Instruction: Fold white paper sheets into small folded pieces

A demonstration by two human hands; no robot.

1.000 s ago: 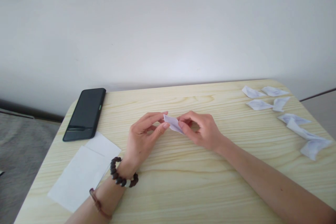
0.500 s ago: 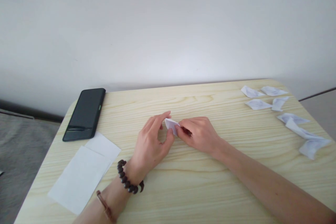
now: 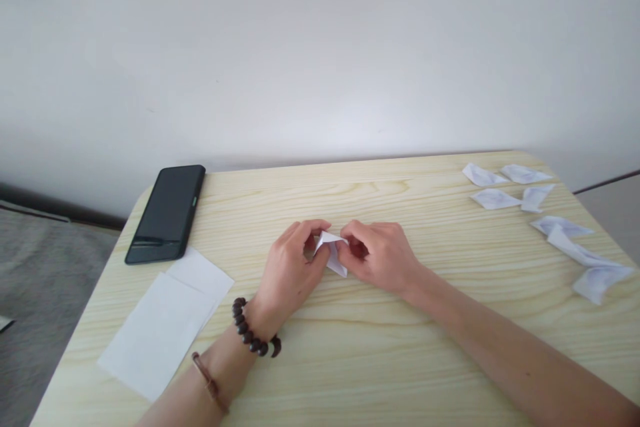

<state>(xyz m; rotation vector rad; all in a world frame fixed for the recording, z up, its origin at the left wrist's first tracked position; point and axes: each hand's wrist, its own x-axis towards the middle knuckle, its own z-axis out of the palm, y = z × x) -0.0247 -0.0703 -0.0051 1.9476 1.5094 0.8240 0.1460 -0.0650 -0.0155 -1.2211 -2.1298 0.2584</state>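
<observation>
A small piece of folded white paper (image 3: 336, 263) is held between my two hands over the middle of the table. My left hand (image 3: 295, 259), with a dark bead bracelet on its wrist, pinches the paper's left side between thumb and fingers. On the other side, my right hand (image 3: 379, 250) grips the paper's right edge with its fingers curled in. The paper's top is bent into a ridge, and a pointed flap hangs below toward me. My fingertips cover part of it.
A black phone (image 3: 167, 213) lies at the table's back left corner. Flat white paper sheets (image 3: 150, 333) overlap in front of it. Several folded white paper pieces (image 3: 495, 199) lie along the right side of the wooden table (image 3: 400, 360). A white wall (image 3: 320, 53) rises behind.
My left fingers have closed onto the paper, where its far side stood free before. The paper has turned, with a pointed flap now showing below my fingers.
</observation>
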